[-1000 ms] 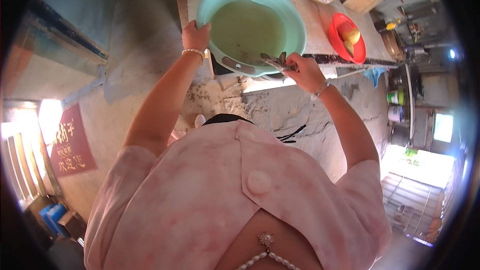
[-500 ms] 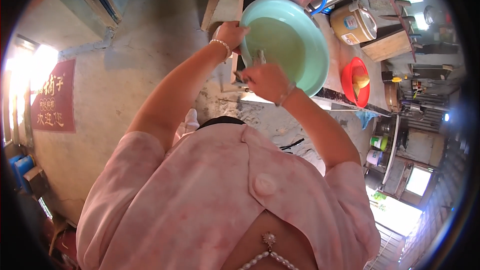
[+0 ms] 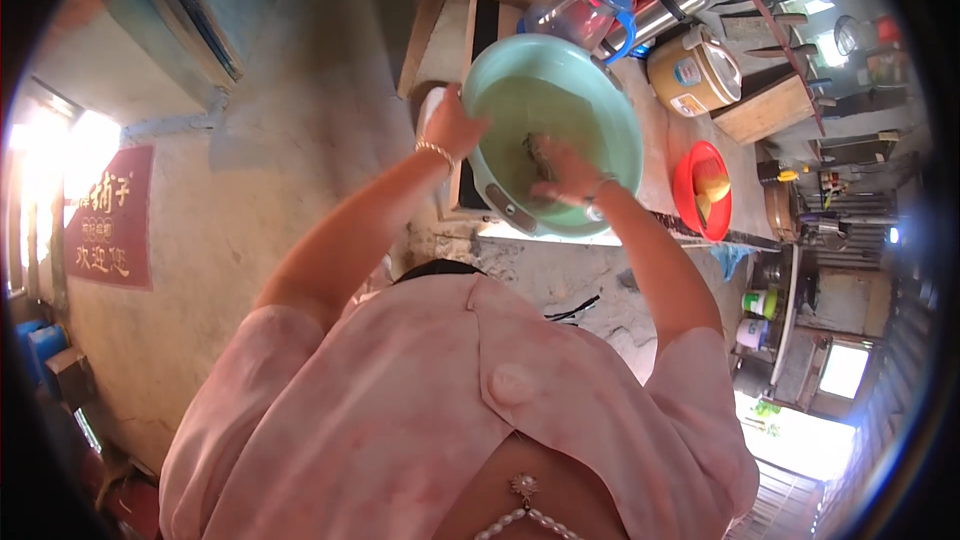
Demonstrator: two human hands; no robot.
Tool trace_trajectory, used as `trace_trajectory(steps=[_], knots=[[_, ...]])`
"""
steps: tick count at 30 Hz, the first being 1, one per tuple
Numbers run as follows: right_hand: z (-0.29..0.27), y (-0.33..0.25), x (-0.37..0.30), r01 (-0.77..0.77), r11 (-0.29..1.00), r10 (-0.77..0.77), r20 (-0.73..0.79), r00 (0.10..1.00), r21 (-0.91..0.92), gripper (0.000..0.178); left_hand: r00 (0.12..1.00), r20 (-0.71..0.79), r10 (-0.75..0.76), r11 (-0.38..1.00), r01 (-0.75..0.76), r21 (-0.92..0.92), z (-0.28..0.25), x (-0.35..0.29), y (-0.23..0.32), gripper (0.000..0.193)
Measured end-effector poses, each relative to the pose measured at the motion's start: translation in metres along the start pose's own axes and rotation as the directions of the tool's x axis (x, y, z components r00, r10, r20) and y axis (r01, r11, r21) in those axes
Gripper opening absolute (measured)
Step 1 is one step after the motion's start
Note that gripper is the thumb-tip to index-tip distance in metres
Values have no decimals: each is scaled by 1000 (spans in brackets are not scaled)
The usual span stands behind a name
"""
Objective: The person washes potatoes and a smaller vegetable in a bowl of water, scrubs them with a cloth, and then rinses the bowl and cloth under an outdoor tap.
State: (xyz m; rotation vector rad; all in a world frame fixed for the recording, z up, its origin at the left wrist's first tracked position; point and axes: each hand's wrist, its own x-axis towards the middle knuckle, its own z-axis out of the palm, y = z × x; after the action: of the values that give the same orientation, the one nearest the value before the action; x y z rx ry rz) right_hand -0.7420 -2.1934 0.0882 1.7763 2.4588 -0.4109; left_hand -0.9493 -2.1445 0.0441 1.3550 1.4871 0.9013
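A light green plastic basin (image 3: 628, 110) holds greenish water and stands on the counter in front of me. My left hand (image 3: 455, 128) grips its left rim, with a blurred thumb or finger reaching over the inside. Over the water inside the basin is my right hand (image 3: 572, 172), palm down, fingers and thumb apart. A small dark, mottled thing (image 3: 533, 147) lies right by its fingertips; its kind is too blurred to make out, and I cannot tell if the fingers touch it.
Right of the basin, a red bowl (image 3: 685, 190) holds pale yellowish pieces. Behind stand a clear jug with a blue lid (image 3: 575, 15), a steel flask (image 3: 660, 15) and a tan rice cooker (image 3: 690, 70). Knives (image 3: 765, 20) hang along a rack beside a wooden block (image 3: 765, 110).
My right hand has moved from the basin's near-left edge into it, its fingers now spread. The basin sits lower in view, a handle now showing at its near rim. The left hand stays at the rim.
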Motion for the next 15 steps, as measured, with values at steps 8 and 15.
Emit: trace_trajectory(steps=[8, 15], knots=[[48, 16, 18, 344, 879, -239, 318, 917, -332, 46, 996, -74, -58, 998, 55, -40, -5, -12, 19, 40], [51, 7, 93, 112, 982, -133, 131, 982, 152, 34, 998, -57, -33, 999, 34, 14, -2, -11, 6, 42]])
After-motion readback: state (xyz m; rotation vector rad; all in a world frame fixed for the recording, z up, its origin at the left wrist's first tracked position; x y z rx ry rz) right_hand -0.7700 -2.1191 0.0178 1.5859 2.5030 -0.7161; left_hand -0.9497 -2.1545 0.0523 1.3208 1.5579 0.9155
